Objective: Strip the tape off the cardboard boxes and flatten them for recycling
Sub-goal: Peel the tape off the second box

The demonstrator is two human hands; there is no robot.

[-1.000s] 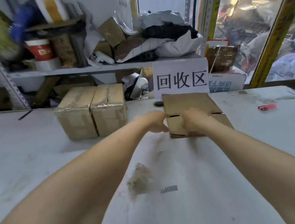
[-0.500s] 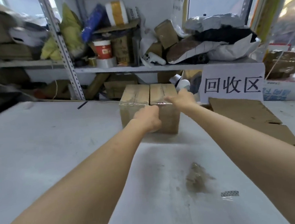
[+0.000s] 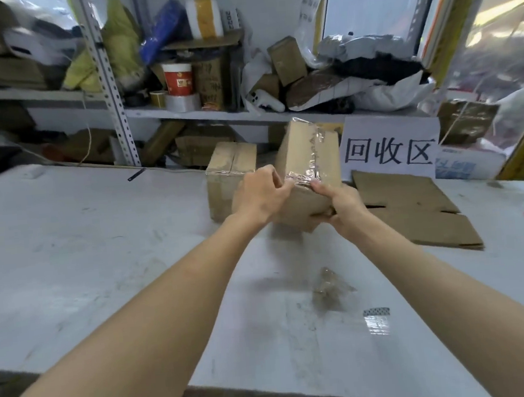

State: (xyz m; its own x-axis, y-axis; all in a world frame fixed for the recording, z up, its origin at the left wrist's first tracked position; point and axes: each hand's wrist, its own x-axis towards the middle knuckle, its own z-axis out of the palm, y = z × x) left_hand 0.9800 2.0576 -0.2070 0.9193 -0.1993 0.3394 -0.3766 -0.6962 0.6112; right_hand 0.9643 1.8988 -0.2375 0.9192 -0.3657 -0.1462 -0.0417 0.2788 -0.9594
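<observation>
Brown cardboard forms the box [image 3: 308,150] held tilted above the counter [image 3: 102,258], its top seam and near edge covered with shiny clear tape [image 3: 304,176]. The left hand [image 3: 259,195] grips the near left corner, with its thumb and fingers curled against the taped edge. The right hand [image 3: 342,203] grips the near right corner, one finger laid on the tape and the others curled beneath the box. The box is closed, so its contents cannot be seen. Just behind it to the left, a second box [image 3: 227,173] stands on the counter, taped shut, its contents likewise hidden. To the right, a flattened box [image 3: 411,205] lies in front of a white sign [image 3: 388,150]. Nearer the person lie a crumpled wad of tape [image 3: 330,287] and a flat strip of tape [image 3: 377,320]. On the shelf [image 3: 200,114] behind, a red cup [image 3: 177,79] sits on a silvery roll [image 3: 182,102]; the inside of the cup is out of view.
</observation>
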